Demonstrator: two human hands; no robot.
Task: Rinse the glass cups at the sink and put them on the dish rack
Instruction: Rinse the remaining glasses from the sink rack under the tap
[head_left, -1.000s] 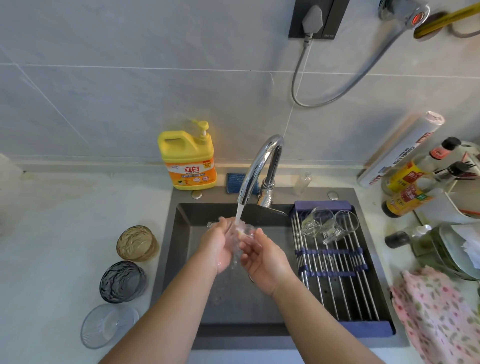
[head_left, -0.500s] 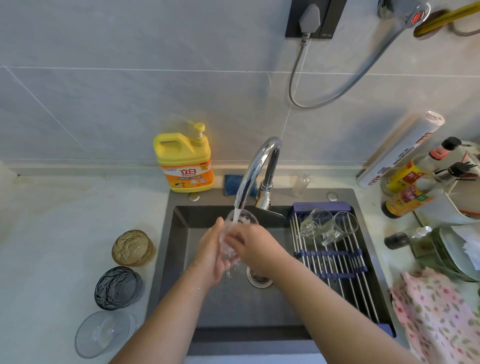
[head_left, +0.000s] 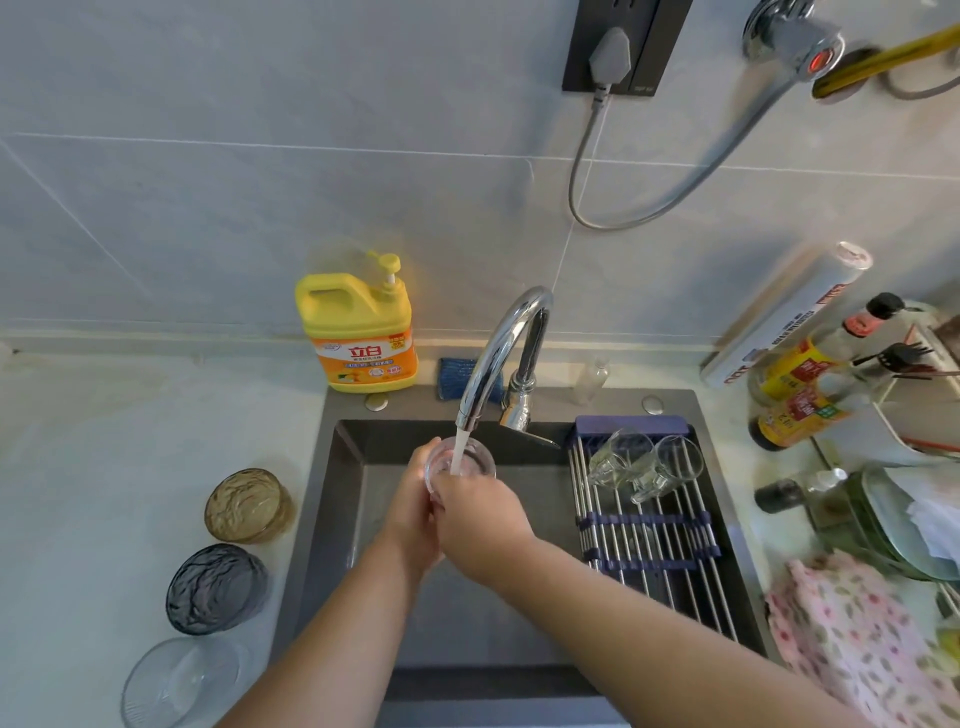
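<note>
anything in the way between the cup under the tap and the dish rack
Nothing visible. The glass cup has open sink to the dish rack; two cups lie only at its far end.

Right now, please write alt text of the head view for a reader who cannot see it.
The left hand and right hand hold a glass cup under the running tap, over a dark sink. Two cups lie on the rack; three glasses stand on the counter.

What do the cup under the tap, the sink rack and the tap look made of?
Cup: clear glass, apparently; the stream shows through it. Rack: shiny bare metal rods, blue bands perhaps silicone. Tap: polished metal, probably chromed, with mirror-like highlights.
</note>
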